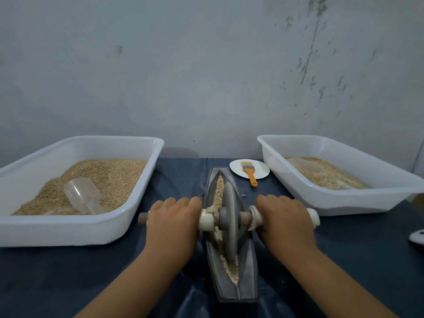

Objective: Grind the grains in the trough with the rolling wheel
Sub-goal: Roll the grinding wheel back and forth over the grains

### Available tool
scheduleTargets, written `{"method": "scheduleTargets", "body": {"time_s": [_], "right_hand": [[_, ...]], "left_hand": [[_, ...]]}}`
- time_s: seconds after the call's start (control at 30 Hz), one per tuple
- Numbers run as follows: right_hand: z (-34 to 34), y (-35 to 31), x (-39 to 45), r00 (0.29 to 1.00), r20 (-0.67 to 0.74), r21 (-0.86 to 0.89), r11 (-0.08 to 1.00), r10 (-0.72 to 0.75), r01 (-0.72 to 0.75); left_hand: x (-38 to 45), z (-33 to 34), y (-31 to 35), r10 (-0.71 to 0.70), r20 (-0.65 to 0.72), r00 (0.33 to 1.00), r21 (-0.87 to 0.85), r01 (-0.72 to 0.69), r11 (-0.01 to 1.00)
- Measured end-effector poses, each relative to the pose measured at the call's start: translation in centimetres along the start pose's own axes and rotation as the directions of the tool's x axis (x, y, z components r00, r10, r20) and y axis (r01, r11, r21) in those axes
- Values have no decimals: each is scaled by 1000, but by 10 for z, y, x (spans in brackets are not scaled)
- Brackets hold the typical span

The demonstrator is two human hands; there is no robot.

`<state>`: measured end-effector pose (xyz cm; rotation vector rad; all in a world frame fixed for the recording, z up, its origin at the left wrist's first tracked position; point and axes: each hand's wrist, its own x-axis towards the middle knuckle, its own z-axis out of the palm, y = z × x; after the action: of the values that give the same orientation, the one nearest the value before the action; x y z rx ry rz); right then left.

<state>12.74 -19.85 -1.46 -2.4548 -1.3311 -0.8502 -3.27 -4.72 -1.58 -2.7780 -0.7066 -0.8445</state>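
Surface: dark blue cloth (344, 260) under our trough (246, 271), stained wall (206, 76) far.
Edges: white tubs left (68, 230) and right (344, 203).
Hands: left hand (173, 222) and right hand (285, 220), fingers curled round the wheel (229, 216) handle.

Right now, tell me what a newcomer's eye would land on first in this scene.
First, the two hands at the centre: the left hand and right hand each grip the axle of the grey rolling wheel, which stands in the boat-shaped trough with crushed grains. Next, the white tubs on either side, the left tub fuller than the right tub. Behind the trough, an orange-handled brush lies on a small white plate.
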Motion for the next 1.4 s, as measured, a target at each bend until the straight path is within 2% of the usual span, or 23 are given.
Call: {"method": "scheduleTargets", "body": {"time_s": [0.07, 0.1, 0.3, 0.37, 0.43, 0.53, 0.63, 0.73, 0.87, 0.97, 1.07, 1.13, 1.23, 1.33, 1.4], "right_hand": [[-3, 1, -12, 993, -103, 20, 998, -54, 56], [-3, 2, -14, 992, -108, 12, 997, -70, 72], [5, -3, 27, 987, 159, -55, 998, 13, -5], [4, -5, 35, 985, 172, -36, 999, 17, -11], [1, -4, 31, 986, 164, -24, 999, 31, -27], [-4, -4, 14, 991, 126, -38, 998, 51, -47], [-9, -3, -6, 999, 16, -16, 999, -28, 28], [-9, -1, -12, 996, -49, -19, 997, -79, 78], [3, -1, 18, 994, 107, -92, 996, -12, 22], [6, -3, 35, 979, 201, -35, 999, 44, -37], [0, -4, 25, 982, 181, -50, 998, 52, -43], [-4, -3, 7, 996, 94, -53, 999, 5, 1], [-9, 0, -12, 996, -50, -4, 997, -72, 72], [-4, 0, 1, 997, 53, -53, 997, -49, 52], [4, -1, 20, 992, 125, -86, 996, 1, 10]], "left_hand": [[-11, -2, -2, 29, -32, 999, -4, -29, 1000], [-12, -1, -3, 32, -40, 999, -7, -32, 999], [18, 11, -4, -63, 66, 996, 24, 61, 998], [27, 17, -7, -102, 72, 992, 62, 97, 993], [25, 13, -7, -103, 73, 992, 61, 98, 993], [8, 1, -2, -15, 25, 1000, -9, 15, 1000], [-9, -6, -3, 45, -31, 999, 1, -45, 999], [-12, -5, -3, 31, -19, 999, -8, -31, 999], [8, 9, -4, -48, 51, 998, 21, 46, 999], [24, 13, -5, -98, 81, 992, 100, 90, 991], [16, 5, -2, -82, 66, 994, 36, 80, 996], [1, 1, -2, -20, 1, 1000, -24, 20, 999], [-14, -2, -4, 25, -28, 999, -14, -25, 1000], [-4, 2, -5, -7, 13, 1000, -29, 7, 1000], [12, 7, -3, -46, 63, 997, 38, 44, 998]]}}
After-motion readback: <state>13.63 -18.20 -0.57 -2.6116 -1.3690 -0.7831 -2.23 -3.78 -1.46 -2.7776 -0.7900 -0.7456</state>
